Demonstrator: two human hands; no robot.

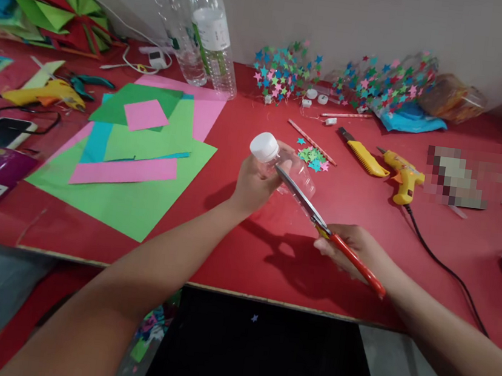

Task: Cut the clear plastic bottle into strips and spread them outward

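Observation:
My left hand (pixel 258 186) is closed around the neck of a clear plastic bottle top (pixel 296 172) with a white cap (pixel 264 146), held tilted above the red table. In my right hand (pixel 353 246) is a pair of scissors (pixel 306 204) with red handles. Its blades point up and left, lying along the bottle's plastic close to my left thumb. Whether the blades are biting into the plastic I cannot tell. Just behind the bottle lies a small pile of paper stars (pixel 313 158), with a striped pencil (pixel 311 140) beside it.
Sheets of coloured paper (pixel 156 213) lie at left. Two clear bottles (pixel 211 43) stand at the back near star-covered decorations (pixel 288 70). To the right are a yellow cutter (pixel 365 155) and a glue gun (pixel 405 179) with a black cord. The table's front edge (pixel 274 300) runs below my arms.

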